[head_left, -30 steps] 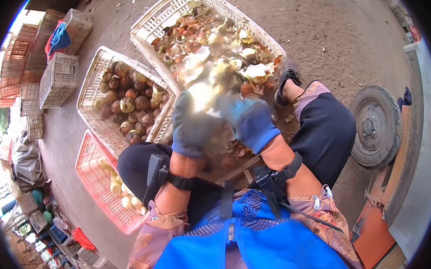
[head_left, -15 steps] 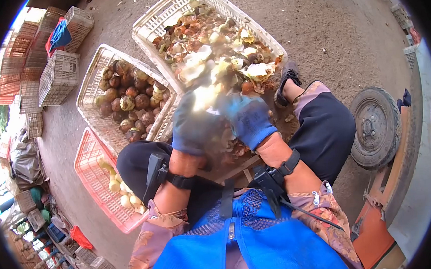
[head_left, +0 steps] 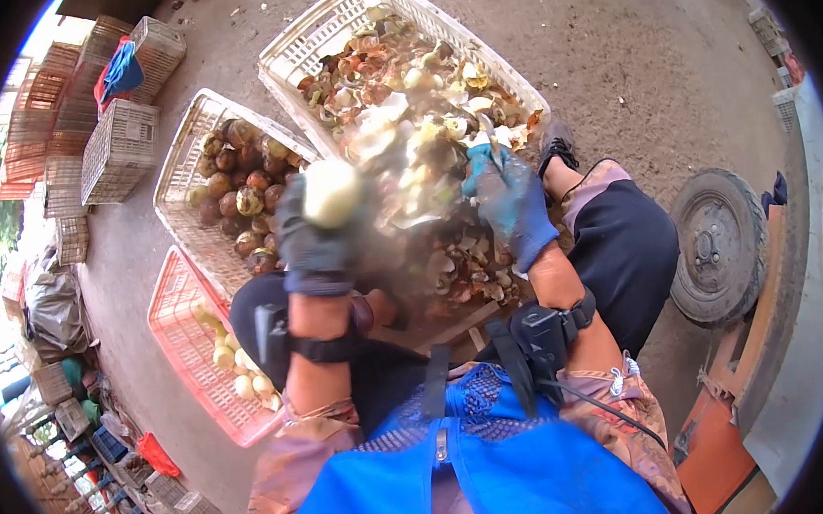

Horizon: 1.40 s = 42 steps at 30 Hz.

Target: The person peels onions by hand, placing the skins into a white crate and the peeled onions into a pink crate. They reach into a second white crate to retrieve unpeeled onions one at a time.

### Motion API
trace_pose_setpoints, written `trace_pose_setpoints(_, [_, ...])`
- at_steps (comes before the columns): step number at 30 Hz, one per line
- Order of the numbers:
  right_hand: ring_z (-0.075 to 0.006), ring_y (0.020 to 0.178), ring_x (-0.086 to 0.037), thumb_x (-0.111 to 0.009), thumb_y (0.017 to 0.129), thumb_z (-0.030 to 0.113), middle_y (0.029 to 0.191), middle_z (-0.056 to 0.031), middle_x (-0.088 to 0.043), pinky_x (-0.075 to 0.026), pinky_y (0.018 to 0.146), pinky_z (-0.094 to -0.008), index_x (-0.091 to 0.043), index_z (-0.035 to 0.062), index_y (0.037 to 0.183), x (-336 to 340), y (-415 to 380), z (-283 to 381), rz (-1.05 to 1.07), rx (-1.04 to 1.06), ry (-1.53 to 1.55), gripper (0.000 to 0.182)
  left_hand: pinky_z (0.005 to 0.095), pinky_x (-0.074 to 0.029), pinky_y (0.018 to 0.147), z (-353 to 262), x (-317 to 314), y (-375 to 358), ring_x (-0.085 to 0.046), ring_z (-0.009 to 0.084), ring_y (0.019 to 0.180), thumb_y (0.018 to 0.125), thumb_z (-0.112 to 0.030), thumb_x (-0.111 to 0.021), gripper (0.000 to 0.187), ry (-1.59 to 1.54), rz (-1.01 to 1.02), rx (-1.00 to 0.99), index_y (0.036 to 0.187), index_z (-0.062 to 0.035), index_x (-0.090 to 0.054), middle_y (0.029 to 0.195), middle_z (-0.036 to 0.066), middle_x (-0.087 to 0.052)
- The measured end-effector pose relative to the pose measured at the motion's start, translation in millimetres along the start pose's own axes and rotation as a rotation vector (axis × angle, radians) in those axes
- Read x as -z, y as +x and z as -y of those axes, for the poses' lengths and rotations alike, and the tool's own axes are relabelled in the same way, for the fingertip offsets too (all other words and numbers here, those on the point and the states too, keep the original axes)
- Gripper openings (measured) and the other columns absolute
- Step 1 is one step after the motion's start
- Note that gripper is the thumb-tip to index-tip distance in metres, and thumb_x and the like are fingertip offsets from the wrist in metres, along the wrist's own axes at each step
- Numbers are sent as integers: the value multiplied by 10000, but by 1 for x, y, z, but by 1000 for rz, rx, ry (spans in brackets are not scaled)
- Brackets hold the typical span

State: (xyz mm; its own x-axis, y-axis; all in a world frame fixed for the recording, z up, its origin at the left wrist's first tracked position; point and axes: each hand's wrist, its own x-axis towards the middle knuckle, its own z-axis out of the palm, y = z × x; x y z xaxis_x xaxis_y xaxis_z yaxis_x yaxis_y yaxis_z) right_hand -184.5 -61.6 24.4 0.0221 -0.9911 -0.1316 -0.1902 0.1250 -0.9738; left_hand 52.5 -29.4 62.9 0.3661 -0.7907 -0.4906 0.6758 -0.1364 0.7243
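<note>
My left hand [head_left: 313, 244], in a dark glove blurred by motion, is closed around a pale peeled onion [head_left: 330, 194] near the edge of the crate of unpeeled onions [head_left: 247, 187]. My right hand [head_left: 514, 204], in a blue glove, grips a small knife [head_left: 490, 132] whose narrow blade points away from me, over the peelings. Between and beyond both hands lies a heap of peelings [head_left: 393, 117], brown, white and greenish. It fills a white crate [head_left: 290, 40] and spills out toward me.
A pink crate [head_left: 187, 365] with several peeled onions [head_left: 244, 366] stands left of my knee. To the right is a wheel [head_left: 712, 246] beside a wooden edge. Stacked crates [head_left: 122, 147] stand at far left.
My hands were together over the peelings in a bright blur. Now they are apart: the left has moved left with the peeled onion, the right to the right with the knife showing.
</note>
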Motion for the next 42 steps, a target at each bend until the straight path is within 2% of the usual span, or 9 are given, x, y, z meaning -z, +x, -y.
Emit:
trace_pose_setpoints(3, [-130,642,-603,-601,915,199,769,-39,-611,-498,567,-291,-640,47,976,7,1,-2,87,-253,364,168,540,-598,762,-80,51,14,-635,473,1025,910,-289,-631,415,-318,46,70,1202,1,-583,1102,220,-667])
trace_pose_setpoints(11, [-108,516,-556,-469,1012,287,816,-66,-635,-486,481,-257,-509,36,1326,10,-22,29,201,-226,363,403,647,-495,931,-131,229,41,-591,412,1128,962,-238,-464,359,-117,-415,-200,1157,30,-603,1220,216,-624])
trace_pose_setpoints(12, [-98,503,-539,-462,1026,308,797,-54,-625,-474,466,-254,-496,49,1367,11,-24,28,193,-214,351,429,643,-476,960,-113,279,40,-569,420,1140,943,-246,-511,404,475,-285,-286,1232,34,-540,1237,208,-598])
trace_pose_setpoints(14, [-90,495,-525,-460,1033,317,774,-42,-611,-454,446,-245,-491,60,1381,18,-29,42,193,-288,272,433,631,-448,1001,-93,264,24,-549,446,1132,919,-268,-567,509,245,-689,-179,1325,11,-441,1272,233,-531])
trace_pose_setpoints(21, [-71,483,-488,-492,1028,250,777,-24,-618,-422,443,-220,-524,29,1324,5,-27,33,198,-327,285,371,529,-530,870,-81,255,55,-617,397,967,944,-270,-548,280,-214,-527,-24,1089,-36,-492,1047,176,-562])
trace_pose_setpoints(28, [-64,463,-483,-491,1025,221,767,-23,-630,-408,439,-204,-539,39,1311,-16,-26,22,274,-356,199,343,306,-544,670,-56,284,139,-608,115,799,861,-210,-712,518,962,-153,-185,1328,-65,-540,1120,48,-648])
trace_pose_setpoints(33, [-52,470,-468,-516,1015,215,776,-24,-632,-405,456,-195,-547,38,1304,-25,-28,17,289,-408,136,340,426,-408,1060,-35,206,157,-502,403,1272,711,-440,-776,883,1743,35,-242,1426,-41,-447,1382,244,-518])
trace_pose_setpoints(38, [-82,657,-557,-549,1012,280,828,3,-604,-430,487,-221,-571,71,1298,-22,-31,-8,276,-495,376,355,496,-477,937,15,201,201,-588,418,1105,769,-344,-717,572,1922,266,-314,1221,-32,-556,1193,260,-597])
trace_pose_setpoints(42, [-54,784,-572,-540,1009,217,934,25,-619,-472,601,-201,-522,44,1346,-20,-31,-19,351,-493,301,380,500,-485,945,29,187,202,-561,428,1157,684,-317,-792,728,1981,20,-175,1287,-33,-500,1267,246,-550])
